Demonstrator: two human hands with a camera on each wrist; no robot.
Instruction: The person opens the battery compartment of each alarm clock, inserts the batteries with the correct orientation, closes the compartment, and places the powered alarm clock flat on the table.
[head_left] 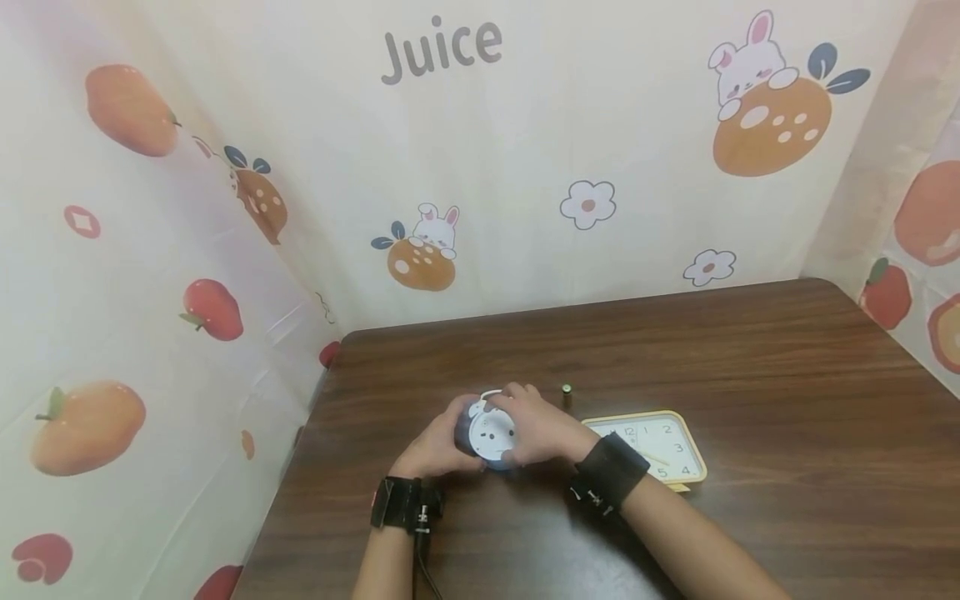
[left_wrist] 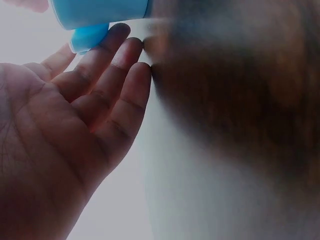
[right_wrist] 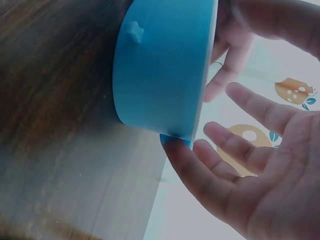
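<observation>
The fingers of the left hand (head_left: 433, 443) are bent and partly spread, gripping one side of a round blue alarm clock (head_left: 491, 448). The fingers and thumb of the right hand (head_left: 538, 427) curve around the opposite side; in the right wrist view, one fingertip bears on a blue projection at the rim. This opposed two-hand grip appears to steady the clock and prevent rotation. The white back panel faces the wearer, presumably for access to its controls. The clock is low over the wood-grain table (head_left: 765, 383); whether it touches the surface cannot be told.

Beyond the right hand, a small cylinder (head_left: 567, 389), probably a battery, stands on end, apparently within easy reach. A yellow-framed clock (head_left: 667, 432) lies face up beneath the right forearm, probably set aside to leave working space. Black straps (head_left: 613, 468) secure the wrist cameras.
</observation>
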